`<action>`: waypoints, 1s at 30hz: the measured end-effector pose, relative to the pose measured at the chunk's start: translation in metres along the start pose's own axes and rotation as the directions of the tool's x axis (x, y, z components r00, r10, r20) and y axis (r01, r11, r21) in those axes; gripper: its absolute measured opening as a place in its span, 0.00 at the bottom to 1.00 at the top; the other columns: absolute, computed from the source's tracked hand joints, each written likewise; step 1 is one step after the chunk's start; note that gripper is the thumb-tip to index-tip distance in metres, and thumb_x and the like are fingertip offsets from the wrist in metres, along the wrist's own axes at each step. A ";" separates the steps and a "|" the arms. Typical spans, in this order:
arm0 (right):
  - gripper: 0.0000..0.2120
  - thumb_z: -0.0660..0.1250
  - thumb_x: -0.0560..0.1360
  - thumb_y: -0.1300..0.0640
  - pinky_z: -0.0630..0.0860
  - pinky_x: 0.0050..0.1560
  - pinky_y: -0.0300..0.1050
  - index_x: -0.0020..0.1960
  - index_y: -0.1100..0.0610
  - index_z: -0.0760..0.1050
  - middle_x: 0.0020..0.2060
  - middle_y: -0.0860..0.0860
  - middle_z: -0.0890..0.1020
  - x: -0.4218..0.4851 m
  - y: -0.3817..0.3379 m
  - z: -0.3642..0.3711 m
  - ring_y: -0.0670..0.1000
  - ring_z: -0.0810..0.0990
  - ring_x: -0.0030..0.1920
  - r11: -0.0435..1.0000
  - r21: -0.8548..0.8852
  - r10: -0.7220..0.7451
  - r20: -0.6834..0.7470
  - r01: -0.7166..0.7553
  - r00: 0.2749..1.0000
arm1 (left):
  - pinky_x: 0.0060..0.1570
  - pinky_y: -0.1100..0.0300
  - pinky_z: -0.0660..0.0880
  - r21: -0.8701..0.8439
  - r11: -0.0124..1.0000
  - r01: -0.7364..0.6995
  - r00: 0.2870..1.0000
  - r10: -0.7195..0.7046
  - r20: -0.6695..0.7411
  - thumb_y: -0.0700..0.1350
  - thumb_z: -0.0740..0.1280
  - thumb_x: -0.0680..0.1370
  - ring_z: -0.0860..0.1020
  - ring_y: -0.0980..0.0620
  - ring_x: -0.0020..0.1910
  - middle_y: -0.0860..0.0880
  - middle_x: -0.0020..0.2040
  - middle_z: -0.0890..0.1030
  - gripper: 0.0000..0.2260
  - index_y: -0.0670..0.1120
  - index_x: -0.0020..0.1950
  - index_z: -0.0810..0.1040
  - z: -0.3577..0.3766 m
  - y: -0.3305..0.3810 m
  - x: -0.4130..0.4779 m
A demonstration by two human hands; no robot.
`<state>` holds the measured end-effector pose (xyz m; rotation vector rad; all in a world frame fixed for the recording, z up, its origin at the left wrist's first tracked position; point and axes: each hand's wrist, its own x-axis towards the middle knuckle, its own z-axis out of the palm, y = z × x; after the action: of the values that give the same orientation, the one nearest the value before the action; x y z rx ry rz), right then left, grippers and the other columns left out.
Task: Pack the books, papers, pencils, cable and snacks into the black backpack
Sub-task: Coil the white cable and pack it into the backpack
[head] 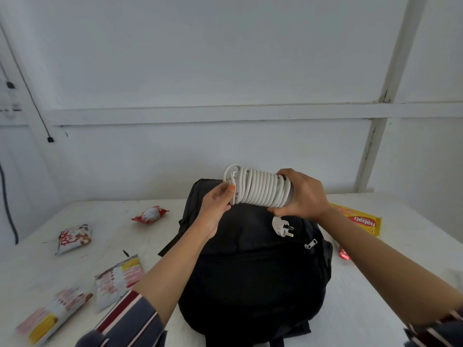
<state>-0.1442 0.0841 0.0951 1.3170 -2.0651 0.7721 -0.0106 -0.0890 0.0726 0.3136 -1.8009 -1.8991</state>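
Gripping the white coiled cable (258,187) at each end, the left hand (217,205) and right hand (300,195) hold it above the black backpack (253,271), long axis running left to right. Its plug (282,226) dangles down onto the bag, prongs pointing right, while the right palm hides the coil's far end.

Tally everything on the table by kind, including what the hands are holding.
Snack packets: 6, four left of the backpack, two right of it
Black backpack: 1
Coiled white cable, gripped by left hand and right hand: 1
Total: 8
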 end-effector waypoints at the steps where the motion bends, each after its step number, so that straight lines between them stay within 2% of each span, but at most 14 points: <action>1: 0.37 0.67 0.54 0.34 0.72 0.36 0.39 0.55 0.57 0.75 0.42 0.47 0.82 0.000 0.001 0.000 0.49 0.81 0.40 1.000 -0.008 -0.004 -0.003 0.004 1.000 | 0.65 0.48 0.68 0.006 1.000 0.007 1.000 -0.007 0.013 0.57 0.64 0.68 0.73 0.50 0.64 0.47 0.63 0.76 0.28 0.47 0.65 0.73 0.000 0.001 0.000; 4: 0.37 0.67 0.54 0.34 0.74 0.34 0.40 0.54 0.59 0.75 0.41 0.48 0.82 0.000 0.001 0.003 0.50 0.81 0.38 1.000 -0.016 -0.026 -0.021 0.025 0.999 | 0.64 0.49 0.68 0.015 1.000 0.018 0.998 -0.019 0.061 0.57 0.65 0.67 0.73 0.51 0.63 0.49 0.61 0.77 0.23 0.50 0.60 0.74 0.000 0.004 0.003; 8: 0.37 0.67 0.54 0.35 0.73 0.31 0.40 0.54 0.60 0.75 0.39 0.49 0.82 0.001 0.000 0.004 0.51 0.81 0.36 0.998 -0.038 -0.053 -0.014 0.052 0.999 | 0.64 0.49 0.67 0.004 0.998 0.062 0.991 -0.062 0.116 0.51 0.66 0.73 0.73 0.52 0.62 0.50 0.60 0.77 0.14 0.52 0.57 0.75 0.000 0.008 0.008; 12: 0.36 0.66 0.55 0.35 0.75 0.28 0.42 0.53 0.60 0.74 0.38 0.50 0.82 0.000 0.003 0.004 0.53 0.81 0.34 0.995 -0.065 -0.072 0.014 0.072 0.997 | 0.65 0.45 0.66 0.011 0.993 0.119 0.983 -0.119 0.141 0.52 0.67 0.70 0.72 0.51 0.63 0.50 0.60 0.76 0.19 0.50 0.59 0.73 0.000 0.009 0.006; 17: 0.36 0.65 0.55 0.35 0.72 0.27 0.40 0.52 0.60 0.75 0.37 0.49 0.82 0.000 -0.001 0.005 0.52 0.80 0.33 0.997 -0.072 -0.037 0.002 0.037 0.999 | 0.64 0.41 0.64 -0.035 0.984 0.174 0.959 -0.162 0.233 0.59 0.66 0.66 0.70 0.51 0.66 0.52 0.66 0.72 0.26 0.55 0.63 0.69 0.006 0.008 0.003; 22: 0.37 0.65 0.55 0.34 0.75 0.30 0.42 0.54 0.60 0.75 0.40 0.50 0.82 -0.001 0.001 0.000 0.53 0.81 0.35 0.995 -0.091 -0.040 0.058 0.045 0.998 | 0.65 0.43 0.65 -0.033 0.980 0.197 0.938 -0.179 0.297 0.59 0.68 0.70 0.68 0.51 0.67 0.51 0.68 0.70 0.25 0.55 0.64 0.68 -0.001 0.005 0.005; 24: 0.37 0.65 0.55 0.34 0.75 0.32 0.42 0.55 0.60 0.75 0.41 0.50 0.82 -0.001 0.000 0.001 0.53 0.81 0.36 0.995 -0.094 -0.021 0.069 0.028 0.997 | 0.63 0.45 0.66 -0.049 0.986 0.161 0.949 -0.141 0.283 0.59 0.70 0.70 0.69 0.53 0.66 0.52 0.66 0.71 0.24 0.56 0.63 0.68 0.000 0.002 0.006; 26: 0.37 0.65 0.54 0.35 0.75 0.32 0.42 0.55 0.59 0.75 0.41 0.49 0.82 0.000 -0.004 0.002 0.52 0.81 0.36 0.995 -0.098 -0.012 0.088 0.020 0.996 | 0.62 0.47 0.69 -0.085 0.991 0.106 0.974 -0.087 0.207 0.54 0.69 0.71 0.70 0.52 0.65 0.51 0.64 0.73 0.22 0.54 0.62 0.69 0.004 0.000 0.005; 28: 0.37 0.64 0.54 0.35 0.74 0.32 0.41 0.55 0.59 0.75 0.41 0.49 0.82 0.002 -0.006 0.002 0.52 0.81 0.37 0.995 -0.100 -0.012 0.111 0.023 0.994 | 0.58 0.50 0.73 -0.111 0.991 0.069 0.988 -0.052 0.148 0.50 0.68 0.69 0.71 0.49 0.65 0.48 0.63 0.74 0.25 0.50 0.64 0.69 0.005 -0.001 0.004; 30: 0.38 0.64 0.53 0.35 0.72 0.33 0.40 0.55 0.59 0.75 0.41 0.49 0.82 0.004 -0.008 0.002 0.53 0.81 0.38 0.995 -0.097 -0.010 0.112 0.021 0.994 | 0.56 0.52 0.74 -0.100 0.994 0.048 0.991 -0.035 0.127 0.50 0.69 0.67 0.71 0.47 0.66 0.47 0.64 0.73 0.28 0.49 0.65 0.67 0.006 -0.002 0.002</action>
<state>-0.1392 0.0774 0.0982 1.3479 -2.1481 0.5946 -0.0158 -0.0853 0.0720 0.2004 -1.7799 -2.0742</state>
